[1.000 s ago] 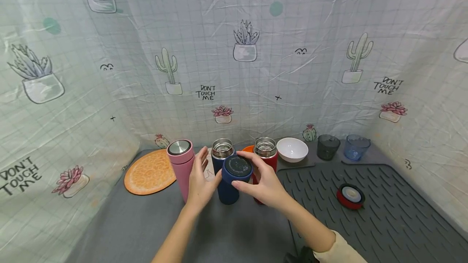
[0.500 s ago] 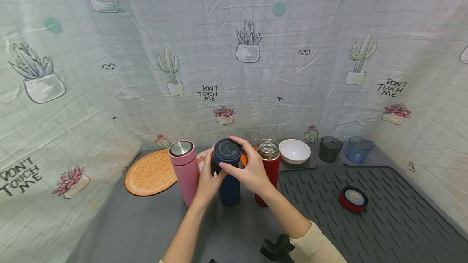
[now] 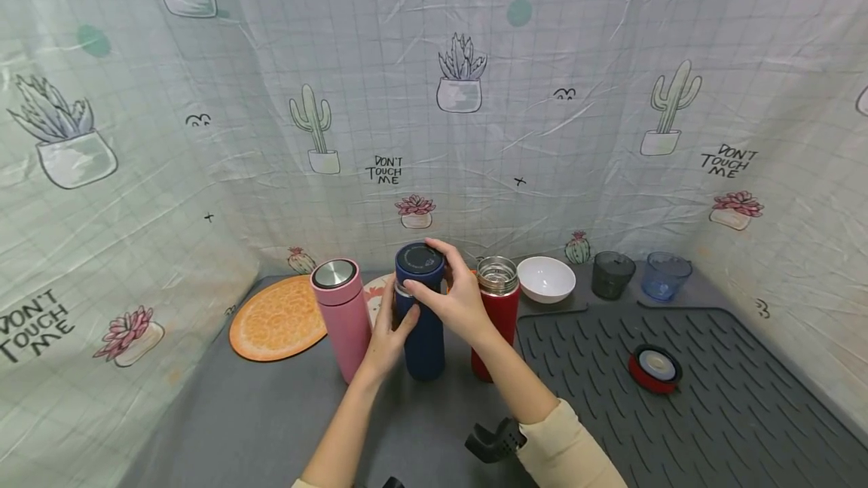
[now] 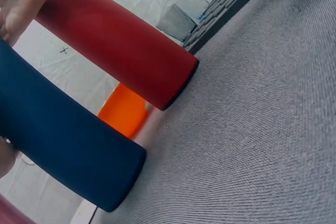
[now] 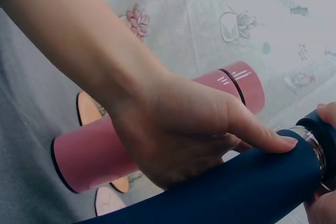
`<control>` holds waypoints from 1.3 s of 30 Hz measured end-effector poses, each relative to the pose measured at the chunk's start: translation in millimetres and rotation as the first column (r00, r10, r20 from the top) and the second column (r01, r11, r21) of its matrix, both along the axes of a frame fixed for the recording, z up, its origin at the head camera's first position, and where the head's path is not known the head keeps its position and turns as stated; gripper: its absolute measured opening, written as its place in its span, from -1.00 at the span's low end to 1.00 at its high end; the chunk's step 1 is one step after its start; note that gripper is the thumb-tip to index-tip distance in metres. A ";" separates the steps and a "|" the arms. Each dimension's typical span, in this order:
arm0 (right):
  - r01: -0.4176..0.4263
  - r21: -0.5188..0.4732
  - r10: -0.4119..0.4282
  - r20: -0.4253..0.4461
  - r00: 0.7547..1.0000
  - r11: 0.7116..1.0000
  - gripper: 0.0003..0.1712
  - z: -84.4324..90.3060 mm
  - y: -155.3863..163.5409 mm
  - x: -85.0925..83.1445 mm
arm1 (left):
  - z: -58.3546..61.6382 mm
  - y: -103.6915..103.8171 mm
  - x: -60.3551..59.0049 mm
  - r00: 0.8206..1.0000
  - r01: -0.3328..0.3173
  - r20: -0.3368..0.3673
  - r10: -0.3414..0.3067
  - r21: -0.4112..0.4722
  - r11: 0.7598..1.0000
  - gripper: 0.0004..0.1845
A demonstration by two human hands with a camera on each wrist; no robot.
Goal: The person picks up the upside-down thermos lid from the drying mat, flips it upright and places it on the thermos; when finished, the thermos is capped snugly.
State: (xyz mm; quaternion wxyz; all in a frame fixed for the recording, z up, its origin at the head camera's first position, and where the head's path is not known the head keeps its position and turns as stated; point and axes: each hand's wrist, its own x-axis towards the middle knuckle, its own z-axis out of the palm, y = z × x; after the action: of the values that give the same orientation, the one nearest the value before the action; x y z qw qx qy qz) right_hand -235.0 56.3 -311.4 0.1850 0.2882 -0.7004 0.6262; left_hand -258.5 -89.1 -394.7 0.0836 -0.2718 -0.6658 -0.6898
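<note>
In the head view a dark blue thermos bottle (image 3: pixel 425 341) stands upright in the middle. My left hand (image 3: pixel 386 341) grips its upper body, thumb across the front. At the bottle's mouth my right hand (image 3: pixel 457 303) holds the blue screw lid (image 3: pixel 420 260) by its sides, black top up. A steel band of the neck shows between lid and body, also in the right wrist view. To the left stands a pink thermos (image 3: pixel 346 330) with its lid on. A lidless red thermos (image 3: pixel 500 315), steel mouth showing, stands to the right, partly behind my right hand.
A red lid (image 3: pixel 655 369) lies upside down on the dark ridged mat (image 3: pixel 732 413). A white bowl (image 3: pixel 545 279), a grey cup (image 3: pixel 612 277) and a blue cup (image 3: pixel 666 277) line the back. An orange-patterned round mat (image 3: pixel 278 320) lies left. Something orange (image 4: pixel 123 111) sits behind the bottles.
My right hand has brought the blue lid from in front of the bottle up and back over its mouth. The left hand has closed in round the bottle's body.
</note>
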 end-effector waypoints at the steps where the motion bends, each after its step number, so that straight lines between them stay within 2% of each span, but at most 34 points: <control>1: -0.008 0.009 0.008 0.007 1.000 1.000 -0.29 0.1 -0.5 -1.2 | -1.6 0.2 -0.4 1.000 0.005 -0.005 -0.005 0.007 1.000 -0.33; 4: -0.034 0.034 0.032 0.045 0.998 0.999 -0.28 0.4 -2.4 -3.7 | -4.0 1.2 -0.2 1.000 0.006 -0.017 -0.006 0.013 1.000 -0.33; 8: -0.060 0.015 0.058 0.110 0.992 0.998 -0.25 -0.3 -4.7 -4.6 | -3.6 2.8 0.4 1.000 -0.010 -0.021 0.010 -0.003 1.000 -0.32; 14: 0.021 0.054 -0.027 0.120 0.992 0.998 -0.18 1.9 -7.9 -3.8 | 4.9 5.1 5.8 0.999 -0.023 -0.050 0.022 -0.029 0.999 -0.32; 16: 0.018 0.072 -0.028 0.139 0.990 0.997 -0.17 2.1 -6.9 -4.1 | 9.3 5.9 9.4 0.998 -0.018 -0.057 0.016 -0.034 0.999 -0.33; 19: -0.090 0.020 0.085 0.174 0.981 0.996 -0.22 -1.3 -3.0 -8.5 | 15.0 7.2 15.1 0.999 -0.022 -0.043 0.020 -0.040 0.999 -0.35; 22: -0.211 -0.066 0.220 0.187 0.957 0.975 -0.30 -9.3 1.1 -18.3 | 16.0 7.6 16.3 1.000 -0.023 -0.009 0.022 -0.029 0.999 -0.36; 24: -0.257 -0.113 0.274 0.175 0.946 0.960 -0.33 -14.6 2.4 -24.9 | 16.6 7.8 16.8 1.000 -0.021 -0.006 0.021 -0.024 0.999 -0.37; 32: -0.200 -0.135 0.223 0.194 0.955 0.971 -0.30 -20.7 -3.3 -32.9 | 17.3 6.2 16.8 0.999 -0.022 -0.026 0.021 -0.029 0.999 -0.35; 39: -0.249 -0.129 0.268 0.159 0.950 0.960 -0.32 -21.6 -2.2 -34.2 | 16.9 5.1 16.9 1.000 -0.025 -0.005 0.024 -0.028 0.999 -0.36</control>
State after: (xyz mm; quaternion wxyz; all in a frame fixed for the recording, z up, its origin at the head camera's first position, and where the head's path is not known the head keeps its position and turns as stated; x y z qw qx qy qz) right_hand -269.3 54.1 -333.0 0.0543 0.3108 -0.6354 0.7048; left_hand -241.6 -84.0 -377.8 0.0897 -0.2664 -0.6786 -0.6786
